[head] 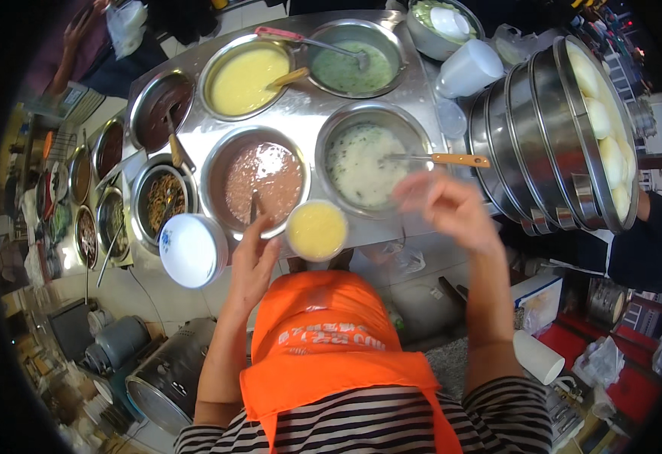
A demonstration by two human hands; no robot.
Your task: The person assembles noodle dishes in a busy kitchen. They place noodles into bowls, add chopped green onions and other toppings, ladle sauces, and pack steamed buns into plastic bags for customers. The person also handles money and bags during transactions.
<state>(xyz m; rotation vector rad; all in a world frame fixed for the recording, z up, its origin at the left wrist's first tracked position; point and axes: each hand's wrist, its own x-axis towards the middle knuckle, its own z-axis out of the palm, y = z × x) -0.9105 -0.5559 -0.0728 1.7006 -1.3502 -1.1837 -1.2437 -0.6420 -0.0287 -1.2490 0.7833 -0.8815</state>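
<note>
My left hand (256, 262) is at the near rim of a steel pot of pinkish-brown porridge (263, 176), fingers apart and nothing seen in them. A ladle handle (255, 207) rises from that pot close to my fingertips. Just right of this hand stands a cup of yellow porridge (317, 230), filled almost to its rim. Motion blurs my right hand (444, 204), raised beside a pot of whitish porridge with green bits (368, 164). Its fingers are loosely bent, with nothing visible between them. A wooden-handled ladle (460, 160) rests in that pot, beyond the hand.
Stacked white bowls (189, 249) stand at the counter's near edge. Behind are pots of yellow (246, 79) and green porridge (353, 71). Steamer tiers (541, 136) with white buns rise at right. Noodles (165, 198) and several dishes line the left. A person (75, 51) stands across the counter.
</note>
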